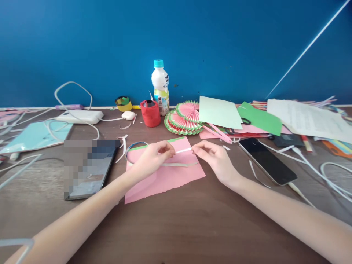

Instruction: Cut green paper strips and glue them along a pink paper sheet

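Observation:
A thin white strip (183, 150) is stretched between my two hands, above a pink sheet of paper (162, 183) with a torn lower edge and a green band along its top. My left hand (158, 156) pinches the strip's left end between thumb and fingers. At the right end, the fingertips of my right hand (213, 157) are pinched on it too. Another pale strip (176, 165) lies across the pink sheet just below. A dark ring-shaped loop (129, 150) rests at the sheet's upper left, partly behind my left arm.
A tablet (95, 168) lies left of the pink sheet, a phone (268, 161) to the right. Behind stand a bottle (161, 86), a red roll (150, 113) and pleated paper fans (183, 119). Green paper (261, 117), printed sheets (308, 119), scissors and white cables lie around.

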Tool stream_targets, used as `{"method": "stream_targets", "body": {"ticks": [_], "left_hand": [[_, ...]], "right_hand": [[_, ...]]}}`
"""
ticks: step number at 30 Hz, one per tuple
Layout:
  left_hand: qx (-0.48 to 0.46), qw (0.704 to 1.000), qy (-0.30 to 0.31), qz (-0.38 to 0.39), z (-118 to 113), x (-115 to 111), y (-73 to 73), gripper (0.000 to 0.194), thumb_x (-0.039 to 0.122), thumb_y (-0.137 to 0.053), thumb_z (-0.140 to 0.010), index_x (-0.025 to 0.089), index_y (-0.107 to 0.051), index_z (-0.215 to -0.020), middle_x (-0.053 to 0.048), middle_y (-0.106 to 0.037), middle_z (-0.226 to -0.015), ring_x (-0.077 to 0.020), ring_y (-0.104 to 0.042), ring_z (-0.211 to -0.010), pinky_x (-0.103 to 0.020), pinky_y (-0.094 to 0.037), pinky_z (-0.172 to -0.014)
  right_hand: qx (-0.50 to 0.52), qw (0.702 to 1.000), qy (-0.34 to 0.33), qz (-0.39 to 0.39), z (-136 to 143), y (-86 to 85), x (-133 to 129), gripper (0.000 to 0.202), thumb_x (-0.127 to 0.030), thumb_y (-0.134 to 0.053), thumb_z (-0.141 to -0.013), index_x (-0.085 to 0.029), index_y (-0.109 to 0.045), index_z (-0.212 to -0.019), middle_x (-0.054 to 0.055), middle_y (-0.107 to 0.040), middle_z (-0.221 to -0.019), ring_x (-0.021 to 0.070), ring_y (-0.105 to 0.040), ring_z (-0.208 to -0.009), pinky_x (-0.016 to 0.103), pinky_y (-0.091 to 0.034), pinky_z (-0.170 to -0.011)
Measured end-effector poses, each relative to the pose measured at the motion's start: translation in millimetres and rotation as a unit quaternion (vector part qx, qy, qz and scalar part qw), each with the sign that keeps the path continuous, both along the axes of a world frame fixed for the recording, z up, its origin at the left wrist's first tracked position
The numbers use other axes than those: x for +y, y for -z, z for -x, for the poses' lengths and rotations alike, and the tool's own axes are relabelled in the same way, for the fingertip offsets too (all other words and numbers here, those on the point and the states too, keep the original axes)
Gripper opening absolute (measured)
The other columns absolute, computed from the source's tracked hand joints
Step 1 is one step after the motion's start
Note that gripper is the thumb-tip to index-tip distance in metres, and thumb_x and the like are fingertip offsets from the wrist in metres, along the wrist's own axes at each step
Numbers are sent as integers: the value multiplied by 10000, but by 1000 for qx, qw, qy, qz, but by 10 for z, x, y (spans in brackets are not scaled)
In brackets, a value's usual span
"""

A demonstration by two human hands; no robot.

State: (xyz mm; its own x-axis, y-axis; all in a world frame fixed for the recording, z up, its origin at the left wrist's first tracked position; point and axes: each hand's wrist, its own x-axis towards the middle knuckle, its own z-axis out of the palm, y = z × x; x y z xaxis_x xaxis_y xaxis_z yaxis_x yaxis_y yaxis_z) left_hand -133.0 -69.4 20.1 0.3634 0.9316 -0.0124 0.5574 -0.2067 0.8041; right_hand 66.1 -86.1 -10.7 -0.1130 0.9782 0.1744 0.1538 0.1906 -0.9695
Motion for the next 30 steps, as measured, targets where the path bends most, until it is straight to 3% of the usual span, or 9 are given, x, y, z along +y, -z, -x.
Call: {"method": "stream_targets", "body": {"ticks": [3, 12, 18, 23, 27, 30], "left_hand": [[39, 999, 17, -5, -11, -2, 16, 171, 287, -460, -794, 179, -572, -721, 0, -632, -779, -152, -560, -745, -285, -417, -681], [90, 996, 15, -16, -50, 4, 113, 200, 327, -452, -790, 187, -568, -704, 3, -623, -739, -155, -546, -695, -275, -393, -613], [116, 993, 19, -15, -64, 16, -57, 209, 330, -448, -788, 183, -577, -714, -3, -616, -756, -155, -535, -690, -276, -377, -608], [111, 991, 58, 38, -101, 127, -223, 144, 266, -467, -766, 182, -555, -690, 22, -593, -732, -131, -516, -677, -254, -363, -612], [94, 989, 98, 61, -141, 187, -156, 142, 285, -455, -762, 191, -526, -682, 27, -571, -732, -141, -513, -700, -262, -373, -622], [109, 988, 105, 39, -176, 177, -58, 158, 292, -444, -761, 197, -536, -674, 13, -570, -790, -171, -517, -799, -299, -390, -716]], "right_hand": [[-45, 998, 27, 20, -12, -21, 14, 170, -344, -645, -722, -180, -615, -688, -7, -597, -680, 130, -513, -634, 284, -402, -623], [-113, 993, 8, 30, -43, -87, 24, 179, -303, -622, -715, -171, -560, -612, -16, -574, -608, 123, -497, -586, 273, -380, -581], [-106, 994, 2, 22, -43, -116, 49, 200, -266, -601, -717, -183, -487, -575, -36, -517, -582, 111, -455, -572, 267, -342, -570], [-110, 994, 3, 9, -140, -111, 166, 276, -336, -557, -772, -188, -452, -564, -41, -441, -571, 110, -398, -570, 276, -303, -570], [-130, 991, -15, -7, -230, -75, 280, 282, -352, -486, -822, -184, -518, -599, -27, -444, -585, 122, -409, -594, 284, -302, -584], [-169, 984, -45, -18, -259, -48, 323, 242, -303, -481, -824, -181, -540, -624, -12, -503, -632, 130, -448, -640, 289, -330, -627]]}}
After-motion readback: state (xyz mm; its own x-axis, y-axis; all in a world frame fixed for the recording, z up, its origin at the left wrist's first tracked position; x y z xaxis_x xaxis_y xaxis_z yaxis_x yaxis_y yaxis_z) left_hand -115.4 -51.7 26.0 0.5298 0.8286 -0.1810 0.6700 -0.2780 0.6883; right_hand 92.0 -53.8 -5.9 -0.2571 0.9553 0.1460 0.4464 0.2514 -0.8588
